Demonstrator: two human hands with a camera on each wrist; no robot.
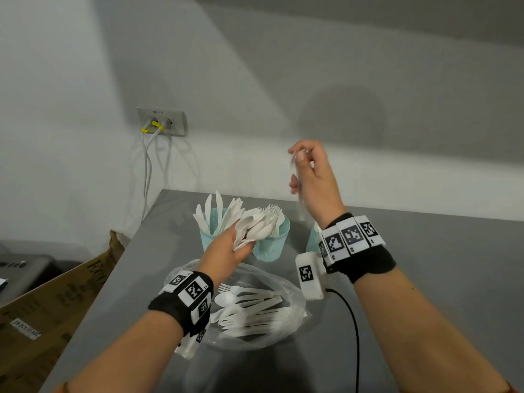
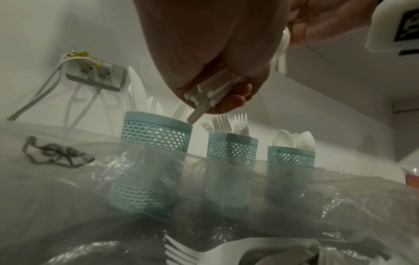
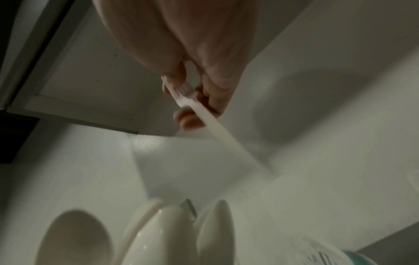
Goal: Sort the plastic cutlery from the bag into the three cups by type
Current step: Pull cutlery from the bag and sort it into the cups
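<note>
Three teal mesh cups stand in a row on the grey table: the knife cup [image 1: 209, 236] [image 2: 156, 136], the fork cup [image 1: 273, 246] [image 2: 232, 147], and the spoon cup [image 2: 291, 156], which my right wrist mostly hides in the head view. My left hand [image 1: 243, 242] [image 2: 226, 98] grips a bundle of white spoons [image 1: 255, 226] by the handles, just in front of the knife and fork cups. My right hand [image 1: 297, 165] [image 3: 192, 100] is raised above the spoon cup. It pinches a single white utensil [image 3: 217, 129], handle down and too blurred to name. The clear plastic bag [image 1: 295, 290] lies near me with forks and spoons [image 1: 249, 307] in it.
An open cardboard box [image 1: 56, 302] stands beside the table's left edge. A wall socket [image 1: 161, 121] with grey cables sits behind the table's back left corner. A black cable [image 1: 353, 330] runs from my right wrist camera across the table towards me.
</note>
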